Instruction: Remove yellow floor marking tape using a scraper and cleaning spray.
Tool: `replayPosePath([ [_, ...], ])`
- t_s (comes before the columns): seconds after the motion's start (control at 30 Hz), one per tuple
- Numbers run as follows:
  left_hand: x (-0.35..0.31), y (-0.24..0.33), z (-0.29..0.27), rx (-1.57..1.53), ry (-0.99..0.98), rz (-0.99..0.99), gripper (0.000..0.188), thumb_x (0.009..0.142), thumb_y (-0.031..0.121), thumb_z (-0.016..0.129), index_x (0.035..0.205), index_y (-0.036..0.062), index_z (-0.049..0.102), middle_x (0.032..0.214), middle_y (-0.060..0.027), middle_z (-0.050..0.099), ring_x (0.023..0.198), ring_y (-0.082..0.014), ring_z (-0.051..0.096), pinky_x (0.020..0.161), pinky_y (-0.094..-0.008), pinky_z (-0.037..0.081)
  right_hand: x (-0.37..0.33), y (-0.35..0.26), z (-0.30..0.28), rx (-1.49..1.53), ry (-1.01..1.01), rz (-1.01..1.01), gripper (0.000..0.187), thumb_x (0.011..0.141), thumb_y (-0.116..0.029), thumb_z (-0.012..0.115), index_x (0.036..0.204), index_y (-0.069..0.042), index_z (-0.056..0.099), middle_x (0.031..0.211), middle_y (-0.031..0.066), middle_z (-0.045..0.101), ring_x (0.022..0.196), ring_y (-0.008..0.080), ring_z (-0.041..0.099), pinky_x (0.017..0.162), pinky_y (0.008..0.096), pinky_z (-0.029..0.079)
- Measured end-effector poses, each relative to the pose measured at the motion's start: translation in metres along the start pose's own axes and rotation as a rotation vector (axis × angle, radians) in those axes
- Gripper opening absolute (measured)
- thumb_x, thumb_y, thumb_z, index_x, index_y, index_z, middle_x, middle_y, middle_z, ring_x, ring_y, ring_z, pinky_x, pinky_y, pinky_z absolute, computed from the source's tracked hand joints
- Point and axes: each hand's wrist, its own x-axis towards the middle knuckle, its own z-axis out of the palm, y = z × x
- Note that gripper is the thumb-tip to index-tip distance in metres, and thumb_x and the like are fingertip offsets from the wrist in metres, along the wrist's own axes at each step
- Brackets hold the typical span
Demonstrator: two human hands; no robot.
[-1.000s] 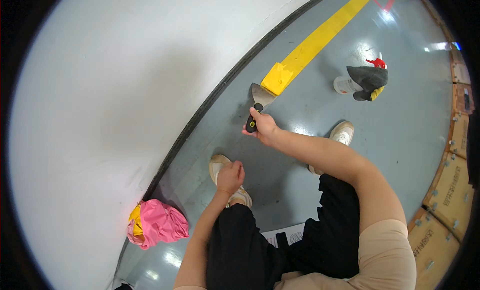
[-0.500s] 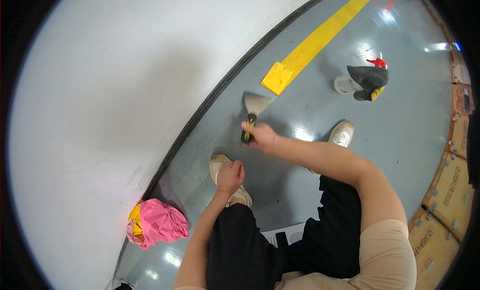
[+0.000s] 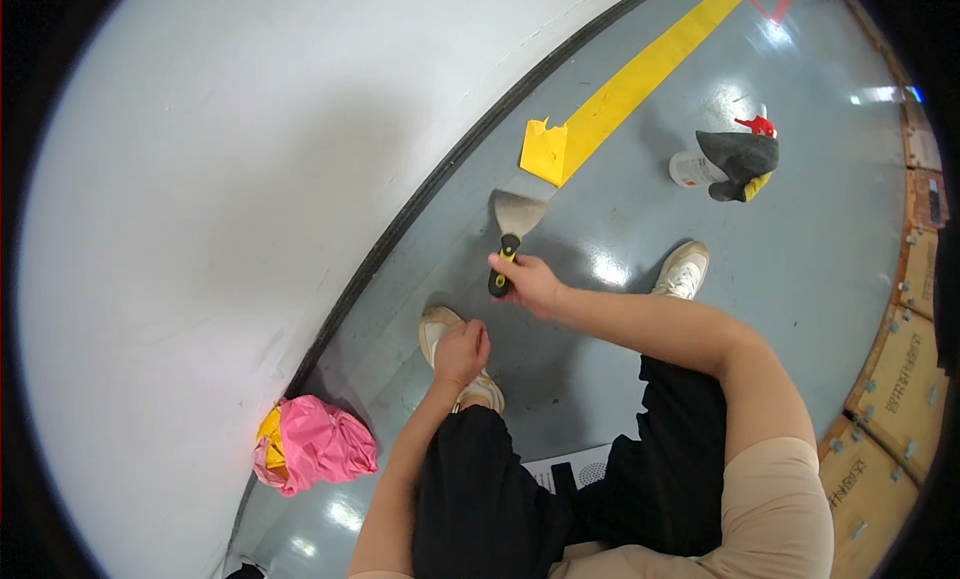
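My right hand is closed round the black-and-yellow handle of a scraper. Its wide metal blade points away from me, just short of the end of a yellow floor tape strip. At that end a loose flap of tape is folded over, leaning to the left with a torn edge. My left hand is curled into a fist above my left shoe, and nothing shows in it.
White wall with a black base strip on the left. A pink bag with something yellow lies by it. To the right stand a spray bottle with a dark glove over it, and wooden crates. Under me is a white perforated object.
The tape flap has swung left, off the strip. My right hand and the scraper have shifted slightly right and toward me. My left hand has stayed in place.
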Motion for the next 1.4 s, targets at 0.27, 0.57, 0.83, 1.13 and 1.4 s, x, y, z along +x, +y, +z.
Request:
replayPosePath([
  [0.27,-0.002,-0.002,0.000,0.007,0.008,0.001,0.008,0.079,0.015,0.059,0.083,0.0087,0.054,0.069,-0.0116,0.055,0.067,-0.0319,0.057,0.058,-0.0442,0.045,0.015,-0.006,-0.003,-0.052,0.007,0.012,0.040,0.086,-0.035,0.066,0.104,-0.001,0.052,0.088,0.0056,0.055,0.078,0.0160,0.058,0.067,0.0344,0.056],
  [0.57,-0.002,-0.004,0.002,-0.037,0.005,-0.009,0.008,0.079,0.014,0.059,0.084,0.0094,0.055,0.070,-0.0114,0.056,0.067,-0.0319,0.057,0.058,-0.0441,0.045,0.046,-0.065,-0.034,0.074,0.190,-0.243,0.044,0.089,-0.034,0.062,0.111,0.002,0.049,0.097,0.0081,0.056,0.083,0.0182,0.059,0.068,0.0326,0.058],
  [0.83,-0.001,-0.004,0.002,0.011,0.018,0.004,0.008,0.079,0.014,0.060,0.083,0.0096,0.055,0.070,-0.0110,0.056,0.067,-0.0316,0.058,0.057,-0.0445,0.045,-0.002,0.012,0.001,-0.028,-0.052,0.015,0.047,0.086,-0.035,0.066,0.106,0.004,0.051,0.093,0.0086,0.054,0.080,0.0175,0.057,0.065,0.0344,0.056],
  [1.13,0.000,-0.002,0.002,0.001,0.009,0.011,0.008,0.079,0.014,0.059,0.083,0.0095,0.055,0.069,-0.0109,0.056,0.067,-0.0315,0.058,0.057,-0.0440,0.045,0.040,-0.053,-0.022,-0.041,0.086,-0.089,0.045,0.086,-0.036,0.065,0.105,0.002,0.052,0.093,0.0084,0.055,0.081,0.0171,0.058,0.066,0.0322,0.057],
  [1.4,-0.002,-0.002,0.001,-0.010,0.017,-0.007,0.008,0.079,0.014,0.060,0.082,0.0092,0.055,0.069,-0.0115,0.056,0.067,-0.0322,0.058,0.058,-0.0445,0.045,0.020,-0.028,-0.019,0.011,0.031,-0.109,0.044,0.086,-0.036,0.065,0.104,0.002,0.052,0.092,0.0069,0.056,0.077,0.0153,0.058,0.066,0.0320,0.057],
])
